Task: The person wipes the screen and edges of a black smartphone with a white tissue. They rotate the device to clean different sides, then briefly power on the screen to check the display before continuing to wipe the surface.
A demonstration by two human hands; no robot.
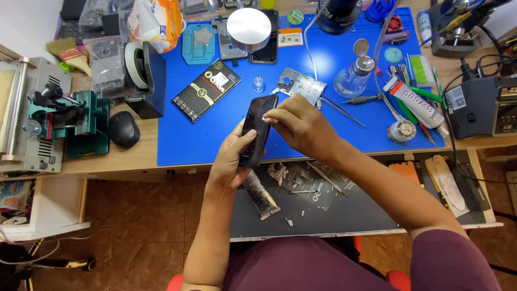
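My left hand [229, 159] grips a black phone [257, 126] from below, screen side up, held over the front edge of a blue work mat [334, 64]. My right hand [299, 125] presses a small white wipe [267, 119] onto the upper part of the phone's glass with its fingertips. A small clear bottle [258, 83] and a metal phone frame part [299, 83] lie on the mat just beyond the phone.
A black flat package [207, 89], a round metal disc [249, 28], a glass dispenser bottle [353, 75] and a glue tube [414, 99] lie on the mat. A mouse [124, 129] and green clamp [70, 121] sit left; a soldering station [482, 105] right. An open drawer [344, 215] holds tweezers and scraps.
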